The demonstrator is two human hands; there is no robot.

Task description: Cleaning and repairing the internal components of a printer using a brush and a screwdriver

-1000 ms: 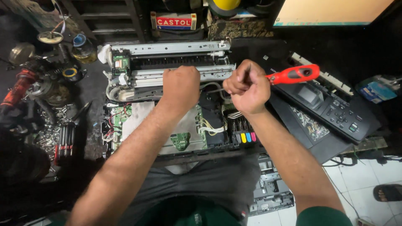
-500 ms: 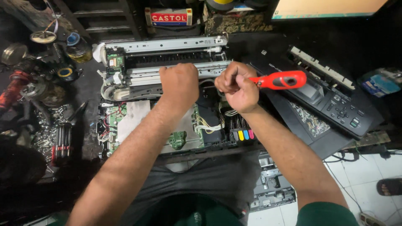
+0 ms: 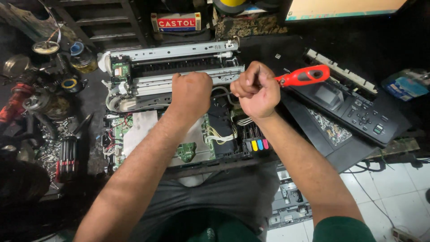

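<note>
- The opened printer (image 3: 179,107) lies on the dark tabletop (image 3: 277,49), its green circuit board (image 3: 186,151) and colour ink tanks (image 3: 259,144) bare.
- The left hand (image 3: 191,93) rests as a fist on the printer's metal rail, fingers curled together.
- The right hand (image 3: 256,89), just beside it, has its fingers clamped on a red-handled screwdriver (image 3: 303,75).
- A black control panel (image 3: 358,112) lies to the right.

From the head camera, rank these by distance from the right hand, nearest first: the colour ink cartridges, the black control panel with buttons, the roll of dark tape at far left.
Measured from the right hand:
1. Colour ink cartridges, just below the hand, inside the opened printer.
2. Black control panel, off to the right, on the dark lid.
3. Roll of dark tape, far left among the clutter.
</note>
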